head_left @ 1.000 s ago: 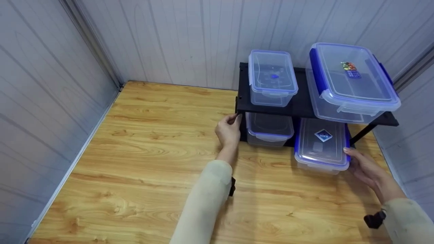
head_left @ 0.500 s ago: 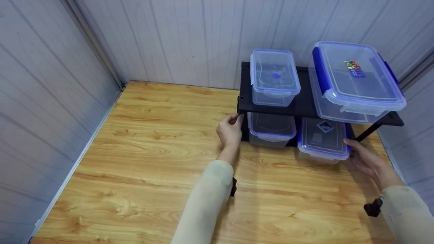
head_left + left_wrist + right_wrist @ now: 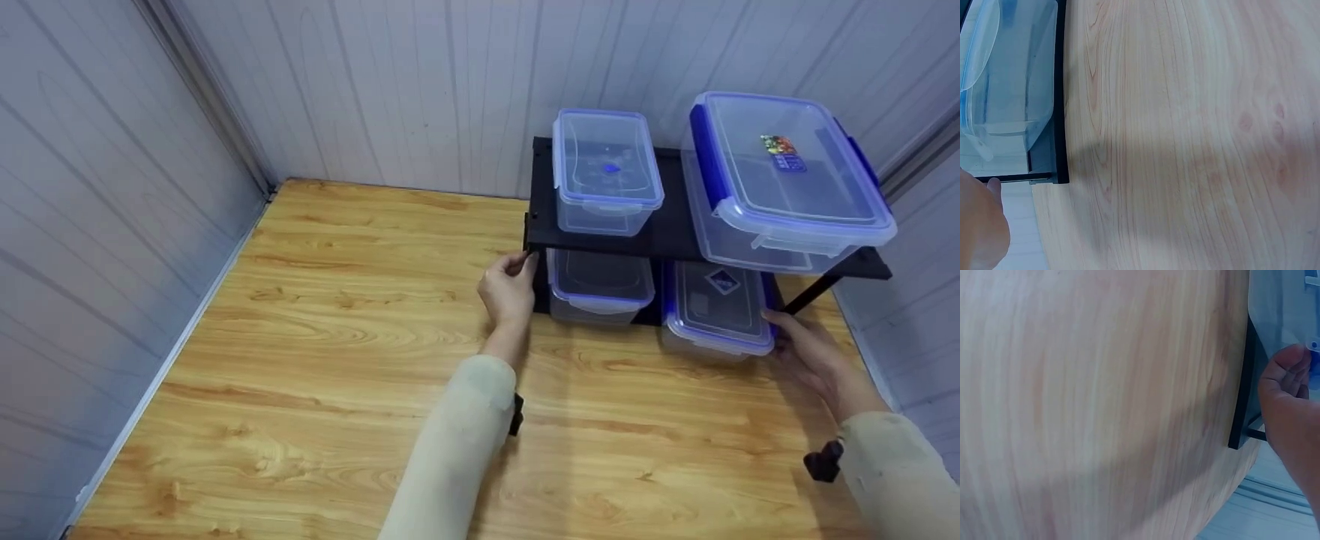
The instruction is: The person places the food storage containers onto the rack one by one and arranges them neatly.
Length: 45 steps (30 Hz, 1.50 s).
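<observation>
A two-tier black shelf rack (image 3: 667, 217) stands at the back right. My left hand (image 3: 508, 291) pinches its front left post with thumb and fingers; in the left wrist view that hand (image 3: 981, 222) is at the frame's edge. On the lower tier, a flat clear food container (image 3: 716, 311) with a blue-rimmed lid and diamond label sticks out slightly past the front edge. My right hand (image 3: 814, 364) holds its right side, thumb at the lid's edge; the fingers beneath are partly hidden. In the right wrist view the hand (image 3: 1292, 394) shows curled fingers against the container's corner.
Left of it on the lower tier sits another lidded container (image 3: 600, 289). Above, the top tier carries a small tall container (image 3: 607, 172) and a large one (image 3: 795, 176) with blue clips. Panelled walls (image 3: 390, 90) enclose the wood-grain surface (image 3: 337, 360).
The diamond-labelled container has slid back into the lower tier and turned slightly, my right hand moving forward with it. My left hand has kept its hold on the rack's post.
</observation>
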Motion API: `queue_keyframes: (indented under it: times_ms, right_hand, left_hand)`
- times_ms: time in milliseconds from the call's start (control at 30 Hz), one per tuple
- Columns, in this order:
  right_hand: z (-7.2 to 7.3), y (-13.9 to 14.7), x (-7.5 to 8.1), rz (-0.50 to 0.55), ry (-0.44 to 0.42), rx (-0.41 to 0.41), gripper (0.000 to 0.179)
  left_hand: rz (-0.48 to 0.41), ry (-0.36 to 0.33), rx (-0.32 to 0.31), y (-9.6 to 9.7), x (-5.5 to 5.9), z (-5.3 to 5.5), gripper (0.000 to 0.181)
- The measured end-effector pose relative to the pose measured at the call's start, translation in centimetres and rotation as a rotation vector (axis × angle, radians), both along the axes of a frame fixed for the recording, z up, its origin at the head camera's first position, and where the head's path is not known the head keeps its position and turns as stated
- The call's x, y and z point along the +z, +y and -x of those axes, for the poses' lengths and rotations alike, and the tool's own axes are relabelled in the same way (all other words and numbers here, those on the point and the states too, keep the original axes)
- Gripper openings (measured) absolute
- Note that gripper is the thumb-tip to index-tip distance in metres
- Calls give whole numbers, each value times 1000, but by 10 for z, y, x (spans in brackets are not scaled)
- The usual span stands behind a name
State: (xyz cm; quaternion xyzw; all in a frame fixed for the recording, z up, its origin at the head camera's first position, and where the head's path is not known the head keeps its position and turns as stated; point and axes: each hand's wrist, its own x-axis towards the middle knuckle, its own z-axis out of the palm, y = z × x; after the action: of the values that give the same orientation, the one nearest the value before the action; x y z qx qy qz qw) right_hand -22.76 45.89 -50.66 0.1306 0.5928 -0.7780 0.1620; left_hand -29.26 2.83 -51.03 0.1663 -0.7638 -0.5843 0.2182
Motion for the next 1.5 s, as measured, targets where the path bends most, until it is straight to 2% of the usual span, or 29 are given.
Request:
queue_keyframes:
  times_ms: [100, 167, 333, 433, 500, 667, 767, 1000, 1200, 1500]
  right_hand:
    - [-1, 0, -1, -6, 5, 0, 11]
    - [-3, 0, 0, -1, 12, 9, 19]
    - [-16, 4, 5, -89, 37, 90, 65]
    - [-27, 5, 7, -136, 29, 127, 77]
    - [-33, 4, 7, -126, 9, 116, 72]
    - [-44, -5, 5, -55, -32, 49, 30]
    - [-46, -10, 3, -3, -44, 13, 19]
    - [-48, -20, -1, 122, -43, -96, 15]
    - [-48, -21, -2, 216, -69, -156, 17]
    - [-38, -18, 5, 228, -117, -197, 12]
  left_hand:
    - [-1, -7, 8, 0, 0, 0, 12]
    - [-5, -2, 9, 0, 0, 0, 12]
    - [-2, 10, 2, 1, 0, 0, 11]
    - [0, 14, -6, 1, 1, 0, 11]
    - [-1, 16, -8, 0, 2, 0, 11]
    - [0, 14, -4, -1, 1, -1, 12]
    - [-1, 14, -3, -2, 0, -1, 12]
    - [-10, 24, -4, -2, -1, 0, 12]
    - [-8, 19, -4, -2, 0, 0, 12]
    - [-12, 6, -15, -3, 1, -1, 13]
